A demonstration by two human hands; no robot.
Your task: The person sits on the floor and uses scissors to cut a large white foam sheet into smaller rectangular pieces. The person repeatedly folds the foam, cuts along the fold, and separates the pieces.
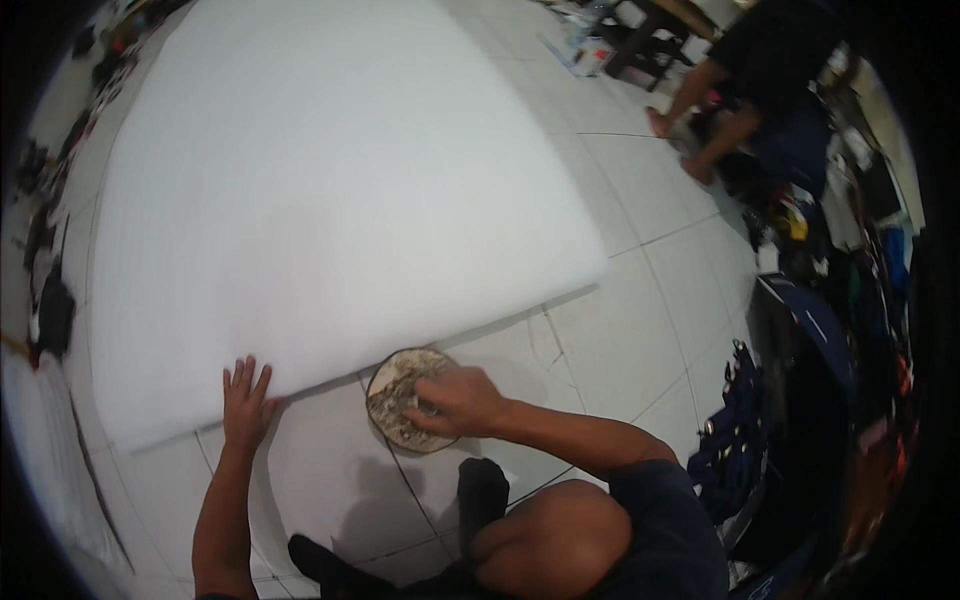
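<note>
A large white sheet or slab (350, 190), smooth and thick at its near edge, lies across the floor in front of me. My left hand (246, 405) rests on its near edge, fingers spread and holding nothing. Close to that same edge, right of my left hand, is a round block (398, 385) with a pale, rough, worn top and a dark rim, much like a slice of a log. My right hand (458, 402) is closed above the block, its fingertips pinched down over the top. Whatever it may hold is too small to make out.
Pale floor tiles (640, 220) surround the slab. At the upper right a person (770, 90) in dark clothes sits or crouches near a dark stool (645, 45). Dark bundled items (730, 430) pile up along the right. A whitish wrapped bundle (60, 460) lies at the left.
</note>
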